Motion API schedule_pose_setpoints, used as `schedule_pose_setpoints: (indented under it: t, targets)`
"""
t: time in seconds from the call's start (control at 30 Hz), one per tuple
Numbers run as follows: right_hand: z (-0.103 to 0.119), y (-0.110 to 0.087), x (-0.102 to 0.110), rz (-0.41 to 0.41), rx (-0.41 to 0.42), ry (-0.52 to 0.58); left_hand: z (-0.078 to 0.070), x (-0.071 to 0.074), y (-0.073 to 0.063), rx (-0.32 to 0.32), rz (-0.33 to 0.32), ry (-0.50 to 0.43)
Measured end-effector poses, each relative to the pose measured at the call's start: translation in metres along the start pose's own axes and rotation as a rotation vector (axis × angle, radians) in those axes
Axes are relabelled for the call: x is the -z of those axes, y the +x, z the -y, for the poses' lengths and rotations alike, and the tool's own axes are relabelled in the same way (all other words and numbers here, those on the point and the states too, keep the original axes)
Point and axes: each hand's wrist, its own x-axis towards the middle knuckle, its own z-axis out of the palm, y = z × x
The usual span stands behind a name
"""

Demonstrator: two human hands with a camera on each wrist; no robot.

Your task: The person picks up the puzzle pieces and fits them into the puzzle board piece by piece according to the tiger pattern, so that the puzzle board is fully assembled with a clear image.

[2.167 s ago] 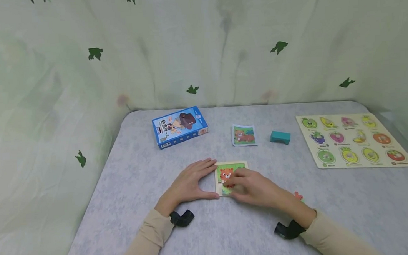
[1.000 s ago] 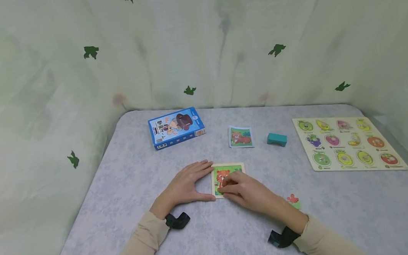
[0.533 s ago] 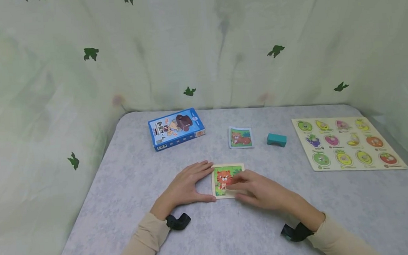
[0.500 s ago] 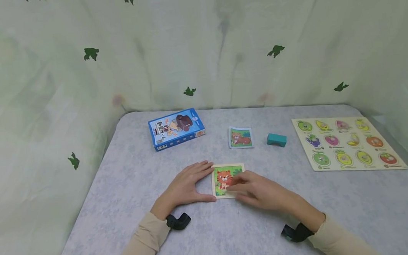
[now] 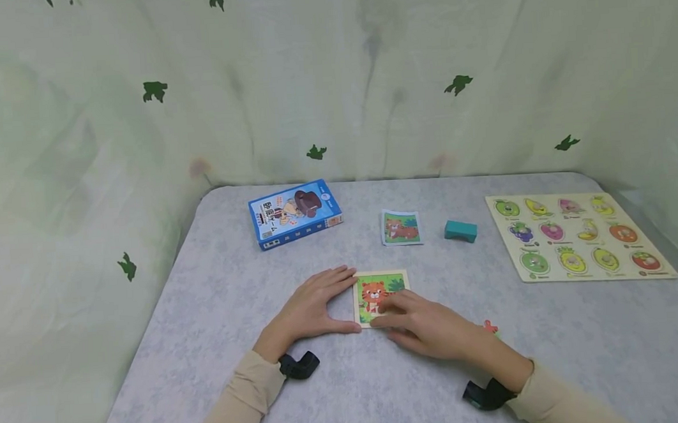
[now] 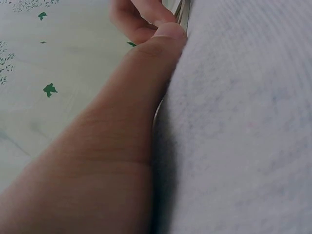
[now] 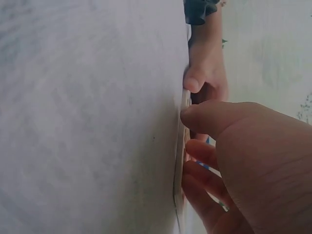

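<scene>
A small square tiger jigsaw puzzle (image 5: 373, 291) in a pale wooden frame lies flat at mid-table. My left hand (image 5: 312, 305) rests against its left edge, with straight fingers at the upper corner and the thumb at the lower one. Over the puzzle's lower right part, my right hand (image 5: 428, 325) touches the pieces with thumb and fingertips, hiding that area. In the right wrist view the thumb (image 7: 209, 117) and fingers stand apart on the thin puzzle board. A loose red and green puzzle piece (image 5: 490, 327) shows partly behind the right forearm.
Behind the puzzle lie a blue card-game box (image 5: 295, 214), a picture card (image 5: 401, 227) and a teal block (image 5: 461, 230). A wooden fruit puzzle board (image 5: 582, 237) sits at the right. A patterned curtain (image 5: 332, 78) hangs behind the table.
The bare gap at the puzzle's lower left is now filled. My right fingers, earlier bunched together, shifted left, right, then slightly back left and spread. The left hand stayed at the frame.
</scene>
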Motion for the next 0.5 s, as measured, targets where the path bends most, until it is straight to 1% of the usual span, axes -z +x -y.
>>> schedule_pose_setpoints:
  t: [0.17, 0.23, 0.37, 0.5]
  targets:
    - [0.0021, 0.0002, -0.0009, -0.036, 0.036, -0.056, 0.0001, -0.0003, 0.0009, 0.000, -0.005, -0.004]
    - [0.0033, 0.0006, -0.0003, -0.023, 0.037, -0.081, 0.0003, -0.0006, 0.0011, 0.000, -0.006, -0.003]
    - [0.0065, 0.0026, 0.0020, 0.044, 0.002, -0.125, 0.0002, -0.0003, 0.0011, 0.001, -0.006, -0.002]
    - [0.0091, 0.0036, 0.0033, 0.058, 0.004, -0.156, 0.0004, -0.0004, 0.0007, -0.003, -0.013, -0.001]
